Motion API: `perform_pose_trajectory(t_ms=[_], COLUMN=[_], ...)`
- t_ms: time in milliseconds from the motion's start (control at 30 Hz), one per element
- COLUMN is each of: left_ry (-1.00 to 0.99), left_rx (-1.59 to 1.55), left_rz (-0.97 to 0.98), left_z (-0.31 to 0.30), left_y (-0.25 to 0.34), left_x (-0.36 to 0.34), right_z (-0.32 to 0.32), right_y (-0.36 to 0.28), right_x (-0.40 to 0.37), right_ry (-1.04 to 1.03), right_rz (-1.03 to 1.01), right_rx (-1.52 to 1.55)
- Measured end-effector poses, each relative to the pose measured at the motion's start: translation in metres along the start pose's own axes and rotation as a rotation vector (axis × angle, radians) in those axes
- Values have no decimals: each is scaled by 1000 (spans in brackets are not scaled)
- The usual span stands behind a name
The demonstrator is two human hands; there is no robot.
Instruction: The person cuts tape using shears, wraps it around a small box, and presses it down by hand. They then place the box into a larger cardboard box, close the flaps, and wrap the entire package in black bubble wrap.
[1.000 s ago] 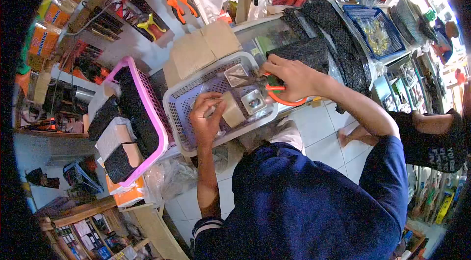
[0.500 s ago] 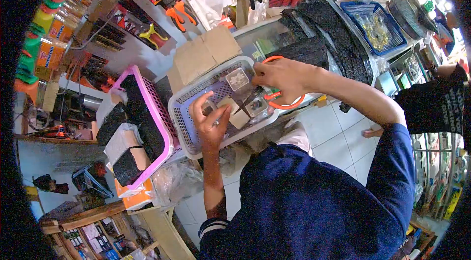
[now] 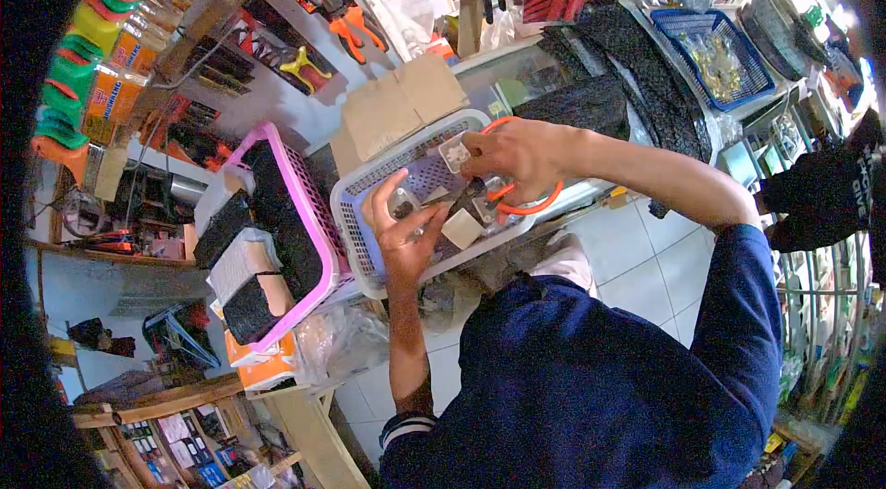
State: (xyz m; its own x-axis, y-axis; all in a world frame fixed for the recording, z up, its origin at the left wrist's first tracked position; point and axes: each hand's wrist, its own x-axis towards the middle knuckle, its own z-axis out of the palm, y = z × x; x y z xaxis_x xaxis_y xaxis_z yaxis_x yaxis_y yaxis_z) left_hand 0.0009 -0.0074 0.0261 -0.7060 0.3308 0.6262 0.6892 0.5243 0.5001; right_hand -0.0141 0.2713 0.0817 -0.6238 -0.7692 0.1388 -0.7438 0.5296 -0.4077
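Observation:
My right hand (image 3: 528,157) grips orange-handled scissors (image 3: 548,201) over a grey plastic basket (image 3: 343,244), the dark blades pointing down to the left. Its fingertips are at a small clear box with whitish contents (image 3: 454,155), which sits tilted by the basket's far rim. My left hand (image 3: 403,238) is over the basket's left part, fingers apart, with the thumb side near the blade tips. Between the hands, a beige square piece (image 3: 462,229) lies in the basket. A small clear container (image 3: 403,203) shows beside my left fingers.
A pink basket (image 3: 325,291) with black and foam-wrapped items stands left. Behind the grey basket lies flattened cardboard (image 3: 406,103). Black plastic sheeting (image 3: 591,106) and a blue basket of brass-coloured parts (image 3: 763,88) are at right. Tools hang behind; another person (image 3: 817,198) is at far right.
My right hand has moved left onto the small clear box, which now tilts at its fingertips. The scissors stay in that hand. The whole view has shifted slightly.

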Motion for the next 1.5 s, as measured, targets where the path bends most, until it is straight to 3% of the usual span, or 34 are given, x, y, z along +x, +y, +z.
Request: perform_pose_trajectory(t_ms=[467, 567, 767, 800, 867, 900, 1000, 1100, 1200, 1500], left_ry=[42, 115, 235, 196, 304, 353, 397, 359, 237, -10], left_rx=[39, -239, -853, -863, -990, -1055, -1001, -848, -611, -434], left_rz=[-52, -277, -445, -449, -529, -568, -552, -497, -463, -364], left_z=[1, 8, -4, -7, -12, -15, -22, -21, -24, -28], left_y=[1, -7, -10, -17, -12, -6, 10, 14, 21, 43], left_x=[-1, -9, -5, -10, -11, -10, -5, -6, -10, -8], right_z=[1, -6, -11, -19, -32, -29, -10, 27, 58, 72], right_y=[9, -2, -9, -14, -22, -18, 14, 49, 55, 51], right_x=[4, 5, 8, 10, 15, 18, 27, 44, 72, 80], right_ry=[9, -98, 92, 189, 385, 349, 265, 133, 25, 146], right_rz=[-127, -66, -143, -169, -214, -109, 167, 281, 348, 248], right_rx=[-129, -272, -373, -396, -431, -422, -405, -237, -294, -388])
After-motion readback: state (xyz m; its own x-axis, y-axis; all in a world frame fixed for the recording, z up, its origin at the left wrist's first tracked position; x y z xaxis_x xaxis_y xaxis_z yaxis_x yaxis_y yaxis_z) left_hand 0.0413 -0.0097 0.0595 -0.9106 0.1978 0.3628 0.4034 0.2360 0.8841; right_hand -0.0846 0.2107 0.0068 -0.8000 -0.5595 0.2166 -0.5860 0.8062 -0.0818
